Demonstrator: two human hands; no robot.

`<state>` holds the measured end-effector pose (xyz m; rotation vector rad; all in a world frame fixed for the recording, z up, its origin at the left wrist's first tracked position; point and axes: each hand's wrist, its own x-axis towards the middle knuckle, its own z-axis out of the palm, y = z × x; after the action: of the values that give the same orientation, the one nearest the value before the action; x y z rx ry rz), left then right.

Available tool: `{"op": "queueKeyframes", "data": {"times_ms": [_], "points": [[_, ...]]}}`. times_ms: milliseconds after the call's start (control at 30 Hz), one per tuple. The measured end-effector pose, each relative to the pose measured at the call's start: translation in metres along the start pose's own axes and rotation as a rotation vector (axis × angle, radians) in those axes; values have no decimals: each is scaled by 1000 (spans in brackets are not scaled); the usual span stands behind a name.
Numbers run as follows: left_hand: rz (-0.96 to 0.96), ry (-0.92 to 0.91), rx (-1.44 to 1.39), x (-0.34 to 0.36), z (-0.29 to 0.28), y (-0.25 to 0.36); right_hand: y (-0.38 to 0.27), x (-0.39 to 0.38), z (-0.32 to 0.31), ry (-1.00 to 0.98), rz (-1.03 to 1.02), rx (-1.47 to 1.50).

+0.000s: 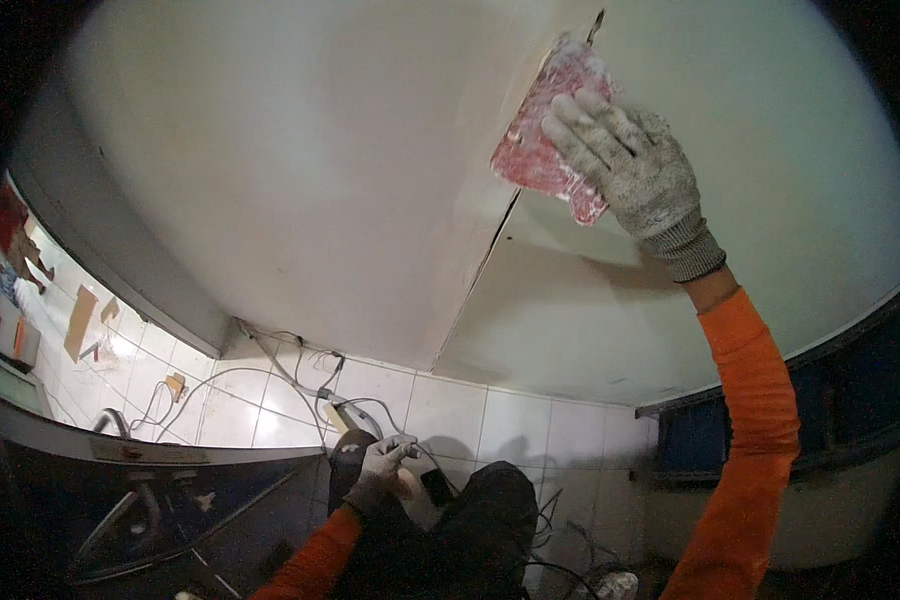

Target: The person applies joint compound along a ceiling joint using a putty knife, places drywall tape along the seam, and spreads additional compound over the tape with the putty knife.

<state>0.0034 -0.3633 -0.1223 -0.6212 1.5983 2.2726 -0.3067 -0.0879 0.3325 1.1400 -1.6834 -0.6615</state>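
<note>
My right hand (640,180), in a dusty knit glove, presses with its fingers over a red plastic spreader (530,155) smeared with white compound. The spreader lies against a pale wall panel (310,170) on the seam between two panels, with a narrow dark gap showing below it. My left hand (385,470), also gloved, is low by my left knee with its fingers curled; what it holds, if anything, I cannot make out.
A white tiled floor (440,410) with cables and a power strip (338,420) runs along the wall's foot. Dark furniture (130,510) stands at lower left, another dark unit (850,380) at right. Cardboard pieces (80,320) lie on the floor at far left.
</note>
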Motion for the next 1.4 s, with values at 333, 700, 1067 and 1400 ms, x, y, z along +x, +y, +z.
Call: {"op": "queueKeyframes", "data": {"times_ms": [333,700,1067,1400], "points": [[305,-55,28,114,-70,-108,-150,-53,-38,-75,277,-129],[300,-1,-80,91,-90,-202,-35,82,-118,85,703,-125],[205,-69,-252,91,-74,-186,-198,-41,-26,94,135,-374],[238,-105,-231,111,-103,-228,-169,-37,-72,-87,-136,-143]]}}
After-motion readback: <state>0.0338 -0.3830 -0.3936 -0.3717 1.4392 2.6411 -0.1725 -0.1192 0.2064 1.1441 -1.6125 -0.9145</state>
